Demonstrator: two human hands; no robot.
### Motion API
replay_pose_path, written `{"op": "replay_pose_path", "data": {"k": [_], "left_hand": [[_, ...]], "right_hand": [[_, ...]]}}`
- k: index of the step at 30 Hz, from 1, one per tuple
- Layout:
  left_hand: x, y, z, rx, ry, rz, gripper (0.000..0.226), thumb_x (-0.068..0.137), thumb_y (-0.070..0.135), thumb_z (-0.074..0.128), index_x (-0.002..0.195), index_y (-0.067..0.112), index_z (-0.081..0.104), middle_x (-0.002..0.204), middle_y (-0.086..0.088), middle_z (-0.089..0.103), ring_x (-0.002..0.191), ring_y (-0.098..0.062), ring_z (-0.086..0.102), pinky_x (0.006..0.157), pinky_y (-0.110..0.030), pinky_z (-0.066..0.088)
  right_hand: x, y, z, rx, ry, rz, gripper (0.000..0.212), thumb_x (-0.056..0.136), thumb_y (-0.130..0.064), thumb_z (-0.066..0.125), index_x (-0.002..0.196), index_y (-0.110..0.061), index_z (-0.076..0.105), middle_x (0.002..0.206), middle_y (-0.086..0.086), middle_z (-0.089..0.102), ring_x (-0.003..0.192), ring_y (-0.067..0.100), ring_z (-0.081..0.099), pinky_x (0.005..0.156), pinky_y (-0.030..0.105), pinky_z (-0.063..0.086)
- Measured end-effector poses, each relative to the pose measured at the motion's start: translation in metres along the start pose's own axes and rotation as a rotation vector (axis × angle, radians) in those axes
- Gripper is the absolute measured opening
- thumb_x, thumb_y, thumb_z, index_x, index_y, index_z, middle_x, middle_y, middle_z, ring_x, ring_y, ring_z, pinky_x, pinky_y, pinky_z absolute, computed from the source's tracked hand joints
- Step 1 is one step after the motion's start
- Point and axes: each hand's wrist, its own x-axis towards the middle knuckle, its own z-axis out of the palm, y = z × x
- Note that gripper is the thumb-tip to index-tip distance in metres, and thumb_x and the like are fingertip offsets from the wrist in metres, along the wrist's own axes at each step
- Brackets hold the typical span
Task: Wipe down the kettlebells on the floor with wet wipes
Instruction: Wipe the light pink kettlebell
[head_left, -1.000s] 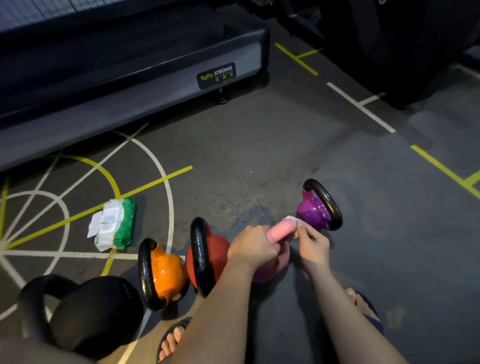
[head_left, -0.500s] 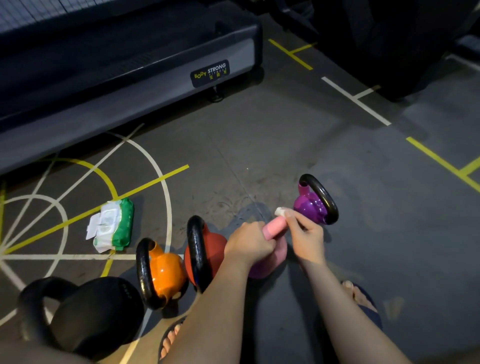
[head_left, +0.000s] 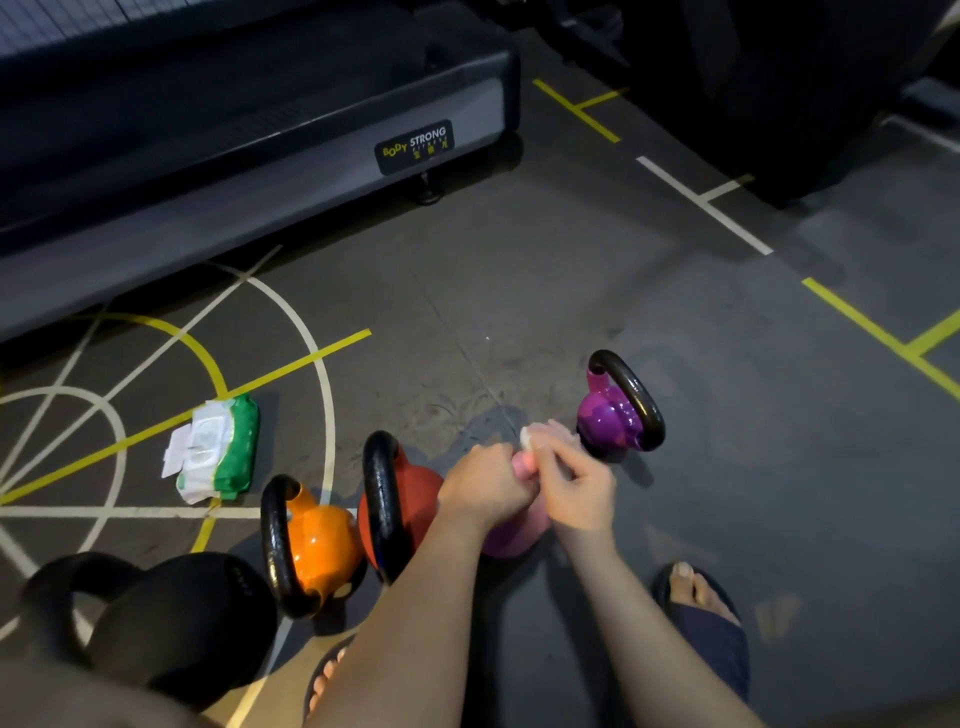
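Observation:
A pink kettlebell (head_left: 511, 535) stands on the floor under my hands, mostly hidden by them. My left hand (head_left: 483, 486) grips its pink handle. My right hand (head_left: 571, 486) holds a white wet wipe (head_left: 529, 437) against the handle's far end. A purple kettlebell (head_left: 615, 415) with a black handle stands just right of my hands. To the left stand a red kettlebell (head_left: 405, 499), an orange kettlebell (head_left: 317, 543) and a large black kettlebell (head_left: 166, 623). A green and white wet wipe pack (head_left: 218, 449) lies on the floor at the left.
A grey treadmill base (head_left: 260, 171) runs along the back left. Dark equipment (head_left: 779, 78) fills the back right. My feet in sandals (head_left: 701, 618) rest near the bottom. Yellow and white lines mark the grey floor.
My right hand slid the wipe along the pink handle toward my left hand, so less of the handle shows between them. The view shifted slightly.

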Motion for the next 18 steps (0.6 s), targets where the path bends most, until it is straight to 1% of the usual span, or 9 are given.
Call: {"op": "replay_pose_path", "data": {"k": [2, 3, 5, 8, 10, 12, 15, 17, 18], "left_hand": [[0.002, 0.0, 0.001, 0.027, -0.005, 0.042, 0.059, 0.074, 0.063, 0.032, 0.109, 0.027, 0.065, 0.111, -0.003, 0.073, 0.11, -0.031, 0.066, 0.089, -0.038, 0.051], [0.002, 0.0, 0.002, 0.02, 0.003, 0.034, 0.054, 0.077, 0.061, 0.035, 0.11, 0.029, 0.064, 0.112, -0.002, 0.073, 0.11, -0.031, 0.066, 0.089, -0.038, 0.052], [0.001, -0.001, 0.002, -0.005, 0.024, -0.019, 0.036, 0.081, 0.051, 0.051, 0.103, 0.025, 0.062, 0.109, -0.005, 0.072, 0.107, -0.032, 0.065, 0.084, -0.038, 0.05], [-0.002, -0.001, 0.002, -0.022, 0.041, -0.066, 0.026, 0.076, 0.046, 0.061, 0.09, 0.025, 0.054, 0.101, -0.006, 0.069, 0.101, -0.032, 0.065, 0.079, -0.037, 0.05], [-0.001, -0.001, 0.002, -0.024, 0.042, -0.073, 0.027, 0.078, 0.048, 0.061, 0.091, 0.025, 0.055, 0.103, -0.007, 0.069, 0.104, -0.032, 0.064, 0.08, -0.037, 0.05], [-0.001, 0.001, 0.003, -0.02, 0.041, -0.073, 0.034, 0.081, 0.053, 0.058, 0.099, 0.024, 0.06, 0.108, -0.007, 0.07, 0.107, -0.031, 0.064, 0.081, -0.036, 0.049], [-0.003, 0.003, 0.004, 0.005, 0.053, -0.072, 0.041, 0.083, 0.056, 0.052, 0.109, 0.027, 0.063, 0.111, -0.004, 0.071, 0.11, -0.029, 0.064, 0.08, -0.035, 0.05], [-0.005, 0.005, 0.003, 0.054, 0.078, -0.077, 0.04, 0.084, 0.053, 0.054, 0.115, 0.028, 0.063, 0.115, -0.004, 0.07, 0.112, -0.029, 0.064, 0.081, -0.034, 0.048], [-0.006, 0.007, 0.002, 0.088, 0.088, -0.081, 0.041, 0.085, 0.051, 0.056, 0.119, 0.028, 0.062, 0.117, -0.004, 0.069, 0.114, -0.029, 0.063, 0.082, -0.034, 0.048]], "right_hand": [[-0.011, 0.004, 0.007, -0.092, -0.079, -0.138, 0.027, 0.086, 0.004, 0.072, 0.089, -0.022, 0.08, 0.095, -0.024, 0.074, 0.11, 0.005, 0.066, 0.104, 0.019, 0.042], [-0.006, 0.003, 0.002, -0.097, -0.104, -0.139, 0.028, 0.086, 0.002, 0.072, 0.088, -0.025, 0.08, 0.095, -0.024, 0.074, 0.11, 0.003, 0.066, 0.108, 0.021, 0.039], [0.011, 0.001, -0.015, -0.09, -0.103, -0.03, 0.022, 0.089, -0.009, 0.073, 0.089, -0.03, 0.08, 0.095, -0.023, 0.074, 0.109, 0.001, 0.066, 0.114, 0.029, 0.036], [0.029, -0.005, -0.034, -0.096, -0.108, 0.116, 0.013, 0.091, -0.024, 0.07, 0.099, -0.027, 0.08, 0.101, -0.016, 0.076, 0.108, 0.002, 0.067, 0.106, 0.037, 0.048], [0.021, -0.009, -0.033, -0.183, -0.144, 0.078, 0.017, 0.091, -0.026, 0.071, 0.099, -0.037, 0.079, 0.104, -0.019, 0.074, 0.112, -0.002, 0.064, 0.108, 0.03, 0.045], [0.005, -0.011, -0.025, -0.271, -0.213, -0.002, 0.029, 0.091, -0.022, 0.071, 0.093, -0.05, 0.076, 0.11, -0.022, 0.072, 0.121, -0.004, 0.058, 0.109, 0.016, 0.036], [-0.004, -0.021, -0.023, -0.464, -0.271, -0.08, 0.021, 0.093, -0.018, 0.069, 0.101, -0.035, 0.079, 0.12, -0.017, 0.069, 0.126, -0.006, 0.05, 0.104, -0.001, 0.021], [0.005, -0.039, -0.03, -0.591, -0.356, -0.131, 0.016, 0.095, -0.022, 0.067, 0.101, -0.027, 0.08, 0.122, -0.012, 0.069, 0.124, -0.002, 0.053, 0.106, 0.001, 0.02], [0.01, -0.046, -0.033, -0.675, -0.439, -0.154, 0.016, 0.096, -0.023, 0.064, 0.099, -0.025, 0.08, 0.122, -0.009, 0.07, 0.121, 0.004, 0.057, 0.109, 0.008, 0.027]]}}
